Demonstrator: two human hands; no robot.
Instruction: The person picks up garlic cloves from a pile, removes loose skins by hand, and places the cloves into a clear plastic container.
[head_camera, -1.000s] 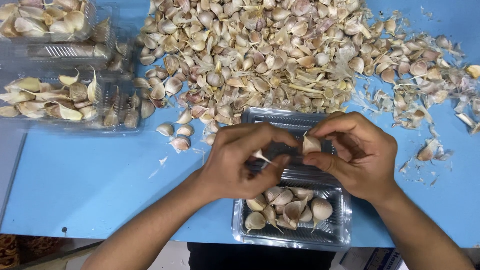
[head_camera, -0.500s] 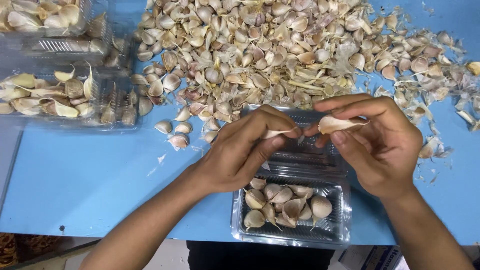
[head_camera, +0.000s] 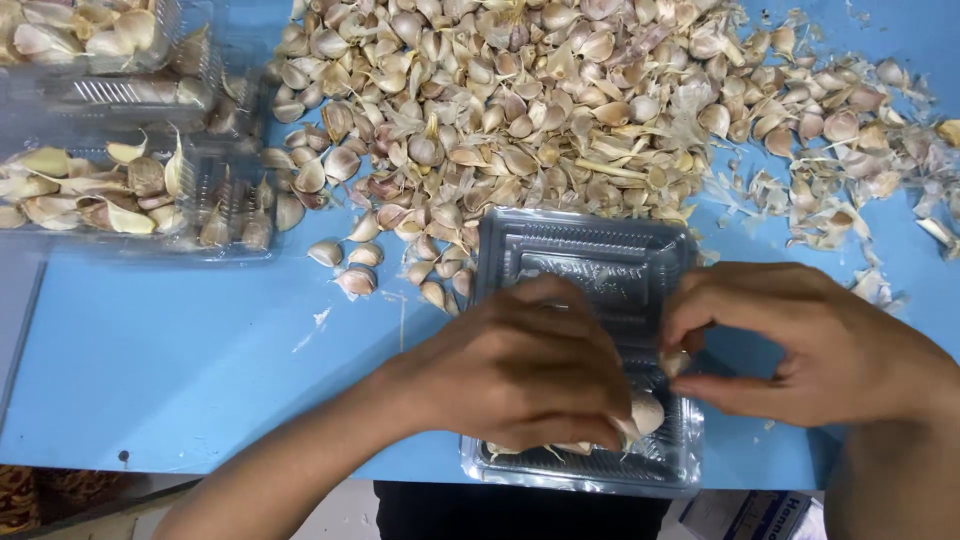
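Nearest the camera, the left hand (head_camera: 520, 375) rests palm down in the near half of a clear plastic clamshell tray (head_camera: 590, 255), fingers curled over the garlic cloves (head_camera: 645, 412) lying there; whether it grips 1 cannot be told. Just beside it, the right hand (head_camera: 810, 345) pinches 1 small garlic clove (head_camera: 675, 362) between thumb and forefinger at the tray's right edge. The tray sits on a blue table (head_camera: 170, 350). Beyond it spreads a big heap of unpeeled cloves (head_camera: 520, 110), with papery skins (head_camera: 850, 190) to the right. At far left stand 2 filled clear trays (head_camera: 120, 195).
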